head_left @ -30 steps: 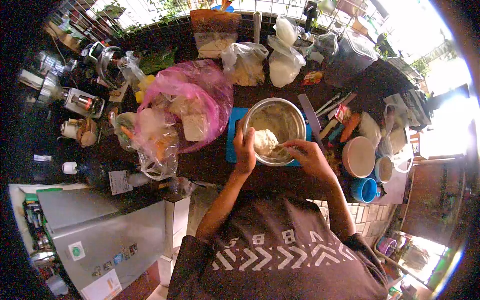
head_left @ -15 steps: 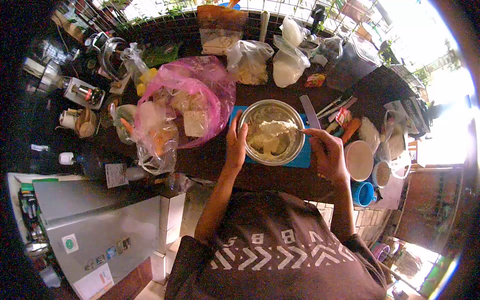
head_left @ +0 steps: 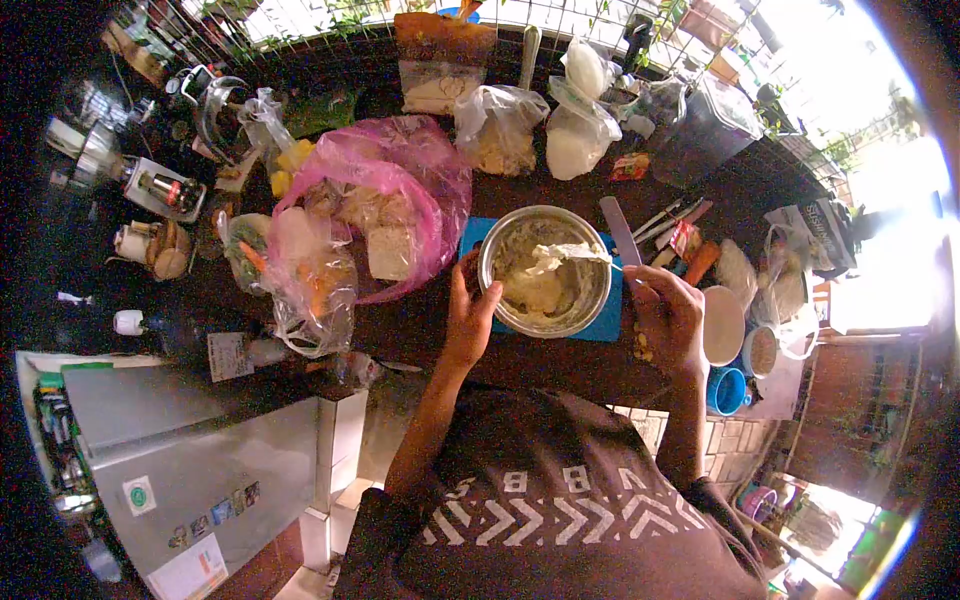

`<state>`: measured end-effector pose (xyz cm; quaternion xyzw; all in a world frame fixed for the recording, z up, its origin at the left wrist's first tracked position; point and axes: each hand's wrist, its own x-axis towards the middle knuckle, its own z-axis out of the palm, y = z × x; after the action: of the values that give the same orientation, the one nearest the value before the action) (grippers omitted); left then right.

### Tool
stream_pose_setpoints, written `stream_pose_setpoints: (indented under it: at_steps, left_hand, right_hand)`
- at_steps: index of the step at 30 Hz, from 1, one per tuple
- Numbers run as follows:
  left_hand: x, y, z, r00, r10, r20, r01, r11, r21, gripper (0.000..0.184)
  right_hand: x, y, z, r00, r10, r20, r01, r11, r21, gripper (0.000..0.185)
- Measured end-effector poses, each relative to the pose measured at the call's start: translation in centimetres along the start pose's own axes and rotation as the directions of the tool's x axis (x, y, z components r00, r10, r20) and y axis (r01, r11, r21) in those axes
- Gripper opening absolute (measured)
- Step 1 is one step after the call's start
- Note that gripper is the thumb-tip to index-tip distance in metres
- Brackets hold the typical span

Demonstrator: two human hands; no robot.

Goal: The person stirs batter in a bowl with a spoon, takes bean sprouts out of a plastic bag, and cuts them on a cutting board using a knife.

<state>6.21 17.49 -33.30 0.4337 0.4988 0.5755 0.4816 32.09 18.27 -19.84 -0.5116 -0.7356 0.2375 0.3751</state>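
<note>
A round metal bowl point(head_left: 545, 328) stands on a blue board point(head_left: 484, 228), holding a thick pale mixture point(head_left: 535, 290) that also smears its inner wall. My left hand point(head_left: 472, 312) grips the bowl's left side, with the thumb near the rim and the other fingers partly hidden. In my right hand point(head_left: 668, 312), at the bowl's right edge, is the thin handle of a spoon point(head_left: 606, 260). Its head lies over the bowl, coated in a clump of the pale mixture, so its shape is hidden.
A pink plastic bag point(head_left: 455, 215) with packed food lies left of the bowl. Clear bags point(head_left: 500, 130) stand behind. To the right are knives point(head_left: 660, 215), a carrot point(head_left: 703, 262), a pale round container point(head_left: 722, 325) and a blue mug point(head_left: 727, 390). A fridge point(head_left: 220, 450) stands lower left.
My right hand has shifted slightly right and down, drawing the coated spoon toward the bowl's right rim. The clump on it looks narrower. My left hand stays on the bowl.
</note>
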Motion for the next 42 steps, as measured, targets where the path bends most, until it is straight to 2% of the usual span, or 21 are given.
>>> stream_pose_setpoints:
  at_steps: [3, 6, 9, 12, 14, 16, 17, 18, 19, 20, 21, 24, 25, 27, 32, 33, 34, 36, 37, 39, 42]
  left_hand:
    - [-0.9, 1.5, -0.1, 0.999, 0.005, 0.046, -0.007, 0.999, 0.05, 0.055]
    - [-1.2, 2.1, -0.6, 0.987, -0.139, 0.08, 0.13, 0.986, 0.108, 0.057]
    - [-0.8, 0.3, -1.5, 0.992, -0.086, 0.097, 0.067, 0.981, 0.182, 0.058]
    - [1.1, -0.6, -2.1, 0.994, -0.047, 0.094, 0.016, 0.951, 0.309, 0.055]
    - [2.3, -0.9, -2.2, 0.995, -0.006, 0.103, -0.015, 0.978, 0.207, 0.052]
    - [2.7, -0.1, -1.8, 0.994, -0.02, 0.107, 0.001, 0.984, 0.179, 0.049]
    - [2.8, 0.3, -1.7, 0.989, -0.045, 0.139, 0.015, 0.977, 0.211, 0.047]
    - [2.9, 0.5, -1.8, 0.983, -0.07, 0.169, 0.027, 0.969, 0.244, 0.046]
    - [2.8, 0.1, -1.6, 0.989, 0.06, 0.135, -0.095, 0.958, 0.27, 0.044]
    - [2.6, 0.3, -1.6, 0.989, 0.053, 0.14, -0.09, 0.957, 0.274, 0.044]
    - [2.4, 0.8, -1.6, 0.989, 0.026, 0.146, -0.059, 0.972, 0.226, 0.043]
    - [2.6, 0.1, -1.5, 0.989, 0.01, 0.146, -0.036, 0.984, 0.177, 0.041]
    - [2.7, -0.3, -1.6, 0.987, 0.018, 0.158, -0.053, 0.974, 0.22, 0.041]
    - [3.1, -0.5, -2.3, 0.975, -0.05, 0.216, 0.005, 0.978, 0.206, 0.043]
    - [2.6, 0.2, -2.8, 0.978, -0.015, 0.206, -0.042, 0.962, 0.269, 0.05]
    - [2.3, 0.4, -2.7, 0.981, -0.002, 0.196, -0.05, 0.965, 0.256, 0.05]
    - [2.0, 0.5, -2.7, 0.982, 0.01, 0.188, -0.056, 0.968, 0.244, 0.05]
    - [1.8, -0.1, -3.0, 0.987, -0.011, 0.163, -0.031, 0.968, 0.249, 0.05]
    - [1.7, -0.3, -3.3, 0.981, -0.051, 0.187, 0.005, 0.97, 0.242, 0.05]
    - [1.2, 1.0, -3.5, 0.972, -0.115, 0.204, 0.064, 0.968, 0.241, 0.055]
    - [1.0, 1.1, -4.5, 0.96, -0.104, 0.262, 0.033, 0.964, 0.264, 0.059]
  right_hand:
    - [0.2, -0.1, 0.3, 0.998, -0.031, -0.059, 0.031, 0.999, -0.01, 0.016]
    - [0.4, 0.7, 1.7, 0.994, -0.073, -0.08, 0.08, 0.993, 0.084, 0.016]
    - [0.5, 1.4, 2.6, 0.975, -0.041, 0.218, 0.113, 0.937, -0.33, 0.016]
    - [1.2, 1.1, 3.6, 0.967, -0.055, 0.25, 0.143, 0.925, -0.351, 0.016]
    - [1.6, 2.5, 5.2, 0.977, -0.049, 0.206, 0.126, 0.916, -0.38, 0.02]
    - [2.0, 3.1, 6.6, 0.975, -0.008, 0.223, 0.133, 0.822, -0.554, 0.024]
    - [1.9, 3.3, 7.3, 0.971, -0.097, 0.217, 0.202, 0.815, -0.543, 0.026]
    - [1.6, 3.3, 7.9, 0.974, -0.092, 0.208, 0.193, 0.818, -0.542, 0.026]
    - [1.2, 3.3, 8.4, 0.958, -0.062, 0.279, 0.209, 0.818, -0.536, 0.027]
    - [0.8, 2.8, 8.7, 0.935, -0.032, 0.352, 0.227, 0.818, -0.529, 0.027]
    - [0.3, 2.4, 8.4, 0.944, -0.098, 0.315, 0.256, 0.819, -0.513, 0.027]
    - [1.4, 0.2, 5.4, 0.908, 0.027, 0.419, 0.178, 0.88, -0.441, 0.023]
    - [1.3, -0.5, 4.7, 0.948, -0.011, 0.32, 0.131, 0.926, -0.354, 0.019]
    - [1.5, -1.0, 3.4, 0.947, 0.039, 0.318, 0.094, 0.915, -0.392, 0.019]
    - [1.4, -1.9, 3.4, 0.925, 0.148, 0.351, 0.047, 0.87, -0.49, 0.018]
    - [0.7, -1.1, 4.9, 0.932, 0.084, 0.352, 0.094, 0.883, -0.459, 0.019]
    - [-0.5, 1.2, 6.4, 0.886, 0.095, 0.455, 0.214, 0.786, -0.581, 0.019]
    - [-0.4, -0.5, 7.4, 0.939, -0.047, 0.34, 0.214, 0.855, -0.473, 0.02]
    - [0.2, -1.2, 6.6, 0.936, -0.047, 0.348, 0.217, 0.856, -0.468, 0.02]
    - [2.5, -3.3, 4.4, 0.854, 0.192, 0.484, 0.119, 0.832, -0.541, 0.021]
    - [3.9, -2.4, 4.0, 0.915, 0.121, 0.386, 0.094, 0.865, -0.494, 0.022]
